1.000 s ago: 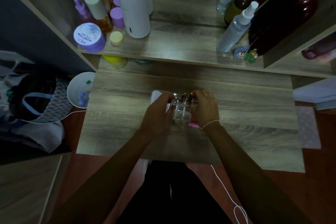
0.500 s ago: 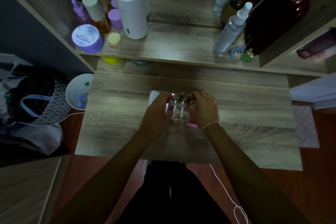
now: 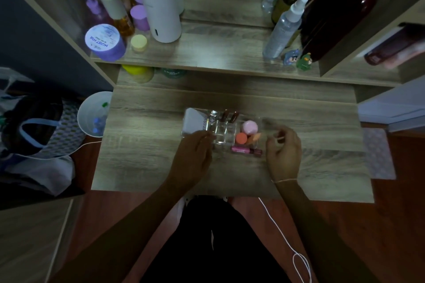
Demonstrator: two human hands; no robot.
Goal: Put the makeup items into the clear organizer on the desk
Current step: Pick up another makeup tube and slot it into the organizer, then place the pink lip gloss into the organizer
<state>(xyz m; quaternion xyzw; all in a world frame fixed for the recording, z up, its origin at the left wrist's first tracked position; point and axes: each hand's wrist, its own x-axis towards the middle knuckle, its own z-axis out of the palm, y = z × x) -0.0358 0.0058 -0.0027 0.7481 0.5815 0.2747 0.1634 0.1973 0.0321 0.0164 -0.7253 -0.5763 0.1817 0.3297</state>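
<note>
The clear organizer [image 3: 222, 132] sits mid-desk with two dark red lipsticks [image 3: 229, 116] standing in its back slots. A white flat box [image 3: 195, 120] lies in its left section. On its right side rest a pink round sponge [image 3: 249, 127], an orange round sponge [image 3: 241, 138] and a peach teardrop sponge [image 3: 254, 138]. A pink lip gloss tube [image 3: 246, 150] lies on the desk just in front. My left hand [image 3: 192, 156] touches the organizer's front left corner. My right hand [image 3: 283, 153] hovers right of it, fingers loosely curled and empty.
The raised shelf [image 3: 207, 55] behind carries a white cylinder device [image 3: 161, 4], a purple jar [image 3: 104, 41], bottles and a spray bottle [image 3: 284, 27]. A white bin [image 3: 92, 115] stands left of the desk [image 3: 299, 167]. A white cord [image 3: 282, 232] hangs off the front edge.
Both hands have come off the organizer's middle and drawn apart toward me, uncovering the lipsticks, sponges and lip gloss tube. The right hand has moved off to the right.
</note>
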